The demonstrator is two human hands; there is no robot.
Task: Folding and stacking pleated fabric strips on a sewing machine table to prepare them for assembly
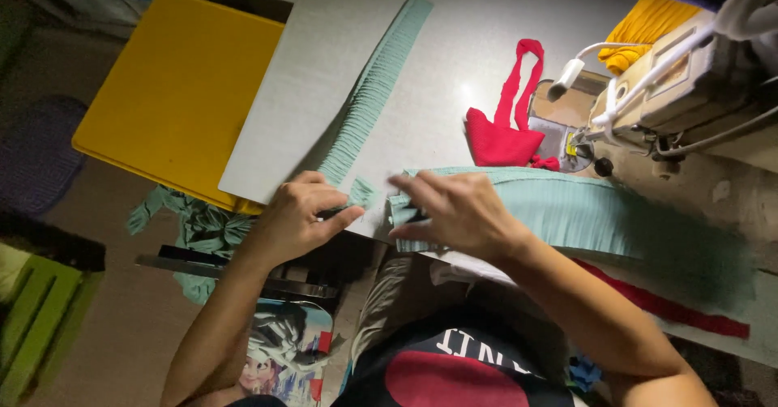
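My left hand [296, 212] pinches a small piece of pale green pleated fabric [361, 191] at the table's front edge, with something dark between the fingers. My right hand [454, 208] presses its fingers on the cut end of a wide pale green pleated strip [567, 204] that runs to the right across the table. A narrower pleated green strip [377, 87] lies diagonally away from my left hand toward the far side.
A sewing machine [673, 83] stands at the right with a red fabric piece [506, 131] beside it and yellow cloth [644, 26] behind. A yellow board [178, 91] lies at left, green cloth [198, 229] hangs below it, and a red strip [673, 306] lies near my right arm.
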